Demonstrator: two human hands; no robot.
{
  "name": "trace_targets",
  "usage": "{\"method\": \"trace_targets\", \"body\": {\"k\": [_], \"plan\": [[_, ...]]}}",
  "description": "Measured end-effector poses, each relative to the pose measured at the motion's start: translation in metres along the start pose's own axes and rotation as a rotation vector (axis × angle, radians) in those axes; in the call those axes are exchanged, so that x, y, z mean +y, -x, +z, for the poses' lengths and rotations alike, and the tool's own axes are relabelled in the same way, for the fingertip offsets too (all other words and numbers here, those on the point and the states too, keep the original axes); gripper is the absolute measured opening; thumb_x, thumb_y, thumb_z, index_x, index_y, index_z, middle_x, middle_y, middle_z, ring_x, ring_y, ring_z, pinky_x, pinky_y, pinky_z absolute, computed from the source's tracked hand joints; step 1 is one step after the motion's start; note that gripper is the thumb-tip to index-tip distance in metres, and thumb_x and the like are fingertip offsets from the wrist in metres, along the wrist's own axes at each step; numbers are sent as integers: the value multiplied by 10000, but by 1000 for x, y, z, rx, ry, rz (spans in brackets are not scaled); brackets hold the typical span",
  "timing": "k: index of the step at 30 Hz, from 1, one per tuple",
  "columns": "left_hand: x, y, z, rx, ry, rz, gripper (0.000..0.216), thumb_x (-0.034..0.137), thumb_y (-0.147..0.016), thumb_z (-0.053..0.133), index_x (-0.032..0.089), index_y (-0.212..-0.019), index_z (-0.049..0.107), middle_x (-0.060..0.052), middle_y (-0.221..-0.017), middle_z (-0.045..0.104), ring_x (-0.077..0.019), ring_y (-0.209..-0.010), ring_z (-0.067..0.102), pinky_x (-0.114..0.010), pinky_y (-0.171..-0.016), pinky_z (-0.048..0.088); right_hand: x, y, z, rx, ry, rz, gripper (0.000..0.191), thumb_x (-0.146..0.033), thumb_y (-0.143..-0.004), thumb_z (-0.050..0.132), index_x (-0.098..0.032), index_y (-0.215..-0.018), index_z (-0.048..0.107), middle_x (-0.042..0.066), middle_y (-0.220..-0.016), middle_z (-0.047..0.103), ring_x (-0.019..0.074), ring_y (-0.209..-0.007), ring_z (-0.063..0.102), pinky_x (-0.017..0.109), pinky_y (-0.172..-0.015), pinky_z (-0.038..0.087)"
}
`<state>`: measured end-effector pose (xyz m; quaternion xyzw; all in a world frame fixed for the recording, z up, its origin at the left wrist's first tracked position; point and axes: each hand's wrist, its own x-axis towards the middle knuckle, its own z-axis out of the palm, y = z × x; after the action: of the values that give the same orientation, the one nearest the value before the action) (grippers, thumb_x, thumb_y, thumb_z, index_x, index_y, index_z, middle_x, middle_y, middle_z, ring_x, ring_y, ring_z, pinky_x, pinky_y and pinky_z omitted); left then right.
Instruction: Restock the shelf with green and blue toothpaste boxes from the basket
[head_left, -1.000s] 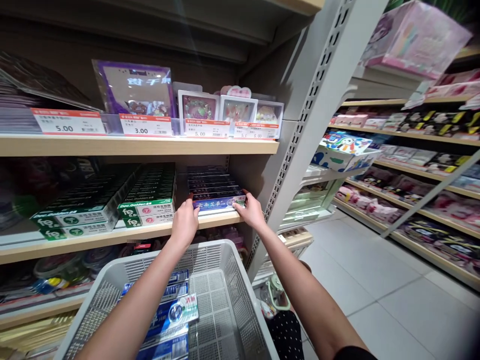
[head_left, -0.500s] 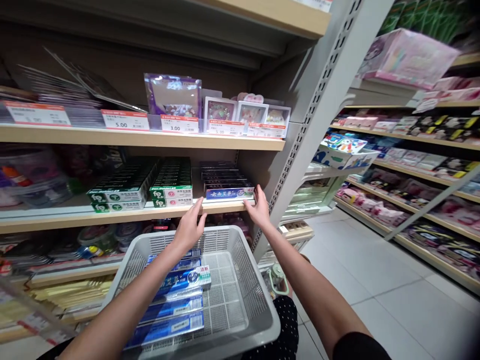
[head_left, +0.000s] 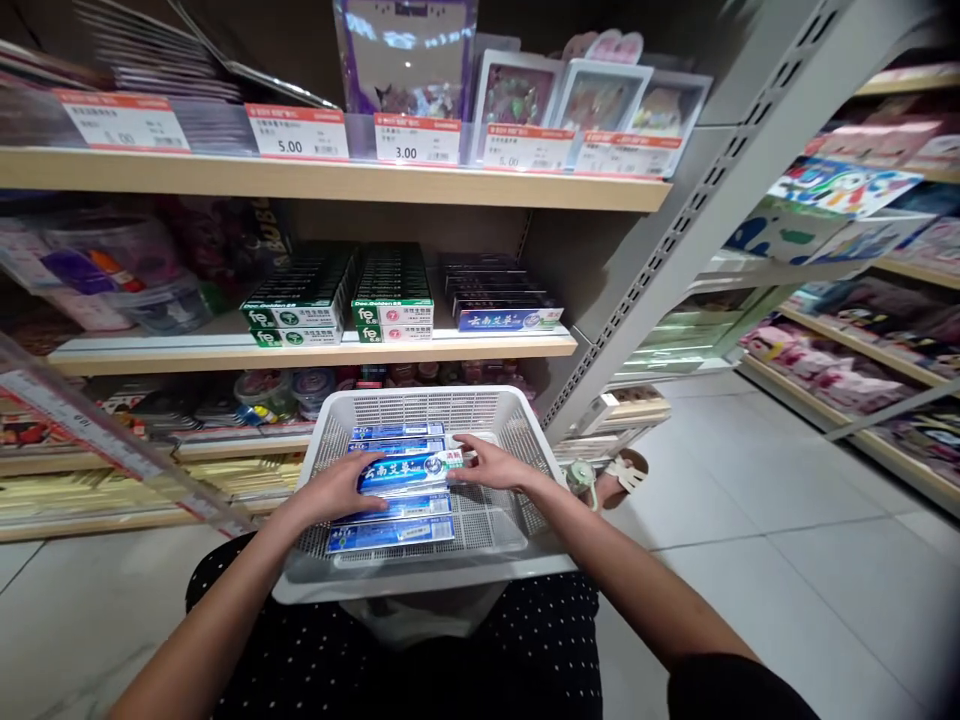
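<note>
Low in the middle of the frame, the left hand (head_left: 337,490) and the right hand (head_left: 491,465) grasp a blue toothpaste box (head_left: 409,468) by its two ends, one hand at each short side. The box lies crosswise just above the others inside the white basket (head_left: 517,420), which rests on the person's dotted lap.

Counted, about four more blue boxes (head_left: 390,533) lie flat in the basket under and beside the held one, stacked toward the left half; the right half of the mesh floor shows bare.

Above the basket, in the middle of the frame, the wooden shelf (head_left: 315,350) carries two rows of green toothpaste boxes (head_left: 394,312) and one row of dark boxes (head_left: 499,318) at the right end. The shelf higher up bears five orange price tags (head_left: 296,130). A grey perforated upright (head_left: 660,250) slants at right. A clear strip (head_left: 112,450) cuts across the lower left.
</note>
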<state>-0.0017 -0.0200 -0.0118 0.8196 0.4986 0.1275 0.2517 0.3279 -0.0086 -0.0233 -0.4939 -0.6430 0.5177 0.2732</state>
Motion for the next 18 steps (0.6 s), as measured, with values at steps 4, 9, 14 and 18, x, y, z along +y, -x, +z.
{"method": "trace_targets", "body": {"k": [4, 9, 14, 18], "plan": [[3, 5, 6, 39, -7, 1, 515, 360, -751, 658, 285, -1247, 538, -90, -1259, 588, -306, -1151, 566, -419, -949, 450, 3, 2, 12, 5, -69, 123, 433, -382, -674, 771, -191, -1033, 623, 71, -930, 654, 167, -659, 621, 307, -579, 522], [12, 6, 5, 52, -7, -26, 362, 319, -771, 616, 234, -1097, 485, -82, -1121, 572, -264, -963, 596, -347, -790, 461, -8, 10, 11, 73, 240, -114, 358, -202, -663, 724, -222, -955, 517, 15, -969, 562, 163, -813, 547, 272, -692, 444], [7, -1, 8, 98, 31, -74, 286, 337, -779, 596, 222, -998, 453, -60, -1026, 570, -243, -904, 585, -331, -764, 445, -12, 11, 8, 118, 433, -146, 345, -144, -700, 665, -227, -976, 475, 29, -1040, 516, 178, -892, 511, 278, -759, 395], [-4, -4, 9, 99, 139, -144, 391, 375, -755, 623, 223, -1079, 463, -67, -1066, 594, -245, -928, 597, -336, -776, 462, -11, 9, 7, 103, 415, -106, 349, -131, -703, 648, -228, -989, 471, 24, -1020, 519, 175, -865, 502, 270, -735, 388]]}}
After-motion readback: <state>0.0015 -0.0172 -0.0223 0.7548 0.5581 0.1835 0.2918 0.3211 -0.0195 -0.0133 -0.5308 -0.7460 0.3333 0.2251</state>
